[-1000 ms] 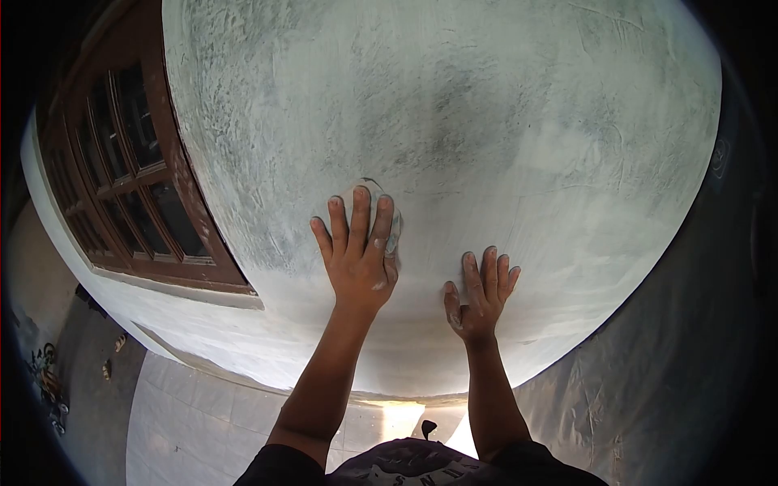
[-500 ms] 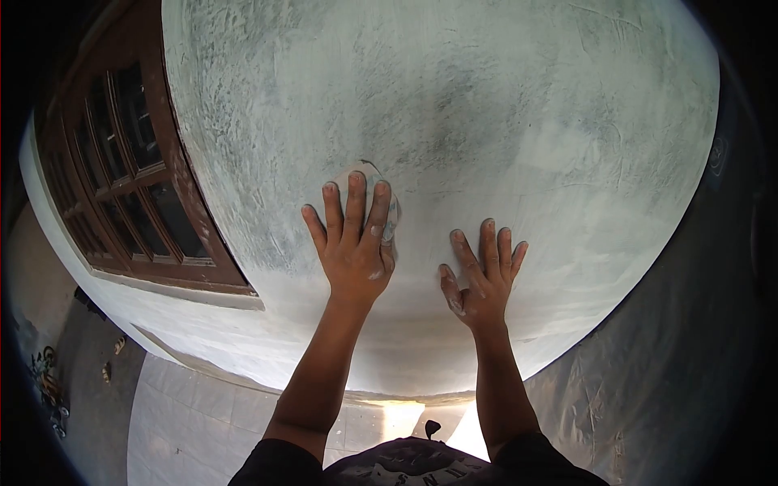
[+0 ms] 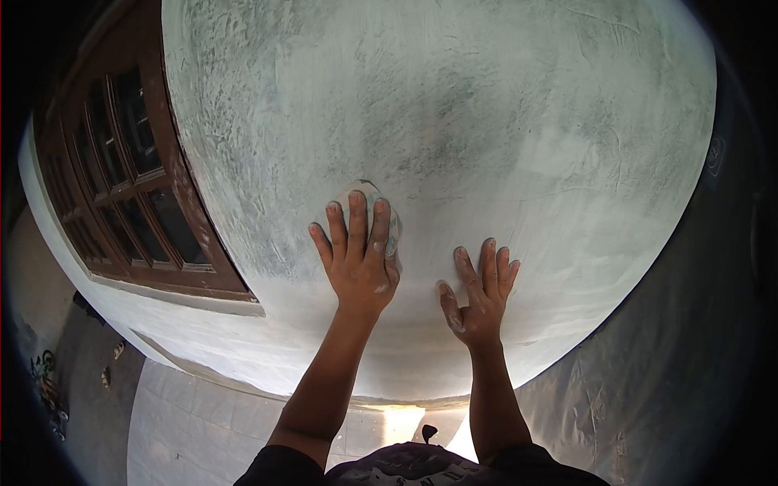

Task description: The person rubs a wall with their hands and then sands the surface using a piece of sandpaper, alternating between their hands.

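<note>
A pale sheet that looks like sandpaper (image 3: pixel 395 229), with bluish marks on its back, lies against the whitish plastered wall (image 3: pixel 551 154). My left hand (image 3: pixel 358 263) presses it there, palm to the wall and fingers stretched over it; the sheet's edges show above the fingertips and beside the thumb. Lower and to the right, my right hand (image 3: pixel 481 296) rests on the wall with its fingers spread and nothing visible in it. White dust coats parts of both hands.
A brown wooden window (image 3: pixel 142 186) with glass panes is set into the wall on the left, above a narrow sill (image 3: pixel 178 298). Paved floor (image 3: pixel 203 417) lies below. Dark grey sheeting (image 3: pixel 616 397) spreads at the right. Plants (image 3: pixel 47 389) stand at the far left.
Both hands have slid slightly down the wall, the left one taking the sandpaper with it. The right hand's fingers are a little closer together.
</note>
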Action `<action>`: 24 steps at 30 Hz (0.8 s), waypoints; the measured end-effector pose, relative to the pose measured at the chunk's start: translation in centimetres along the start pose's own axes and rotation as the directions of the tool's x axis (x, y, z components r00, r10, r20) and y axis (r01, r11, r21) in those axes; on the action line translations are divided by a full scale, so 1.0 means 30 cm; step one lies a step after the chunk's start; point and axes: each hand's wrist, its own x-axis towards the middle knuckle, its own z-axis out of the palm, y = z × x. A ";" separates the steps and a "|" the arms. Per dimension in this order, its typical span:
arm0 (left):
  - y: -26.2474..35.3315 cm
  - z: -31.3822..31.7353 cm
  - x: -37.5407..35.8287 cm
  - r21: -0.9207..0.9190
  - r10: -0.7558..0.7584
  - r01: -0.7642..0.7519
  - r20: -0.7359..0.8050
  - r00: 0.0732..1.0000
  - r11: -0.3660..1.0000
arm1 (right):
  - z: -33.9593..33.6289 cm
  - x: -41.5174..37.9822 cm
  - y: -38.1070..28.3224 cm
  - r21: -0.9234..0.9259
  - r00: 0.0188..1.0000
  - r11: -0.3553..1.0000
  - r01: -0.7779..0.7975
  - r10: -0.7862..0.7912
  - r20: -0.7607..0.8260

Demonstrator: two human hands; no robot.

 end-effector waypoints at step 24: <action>-0.021 0.006 -0.089 -0.054 0.041 -0.042 -0.012 0.999 0.998 | 0.071 -0.002 0.024 -0.085 0.981 0.990 0.114 -0.126 -0.150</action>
